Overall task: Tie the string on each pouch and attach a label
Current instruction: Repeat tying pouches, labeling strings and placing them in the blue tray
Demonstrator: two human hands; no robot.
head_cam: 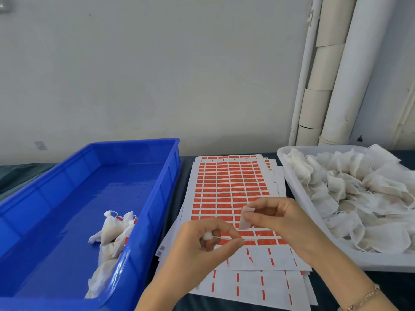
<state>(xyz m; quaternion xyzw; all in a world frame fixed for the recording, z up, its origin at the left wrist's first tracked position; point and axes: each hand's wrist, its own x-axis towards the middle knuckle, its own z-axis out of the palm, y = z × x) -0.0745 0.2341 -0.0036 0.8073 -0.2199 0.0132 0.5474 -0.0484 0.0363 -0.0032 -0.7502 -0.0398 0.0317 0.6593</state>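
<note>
The bin [125,142] lies left of the sheets [229,185], the tray [301,198] right. Over the sheets, the left hand [202,241] curls round the soft, light pouch [206,236], pinching its thin string [231,238]. The right hand [280,218] pinches a flimsy label [246,218], probably best held by its edge.

dark table [22,176], perhaps cloth-covered, blue crate [134,142], label sheets [229,182], white tray [298,198]

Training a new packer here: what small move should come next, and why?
Probably bring the label down and fold it over the string: the left hand pinches the string out sideways, and the right hand pinches a peeled label just above it.
</note>
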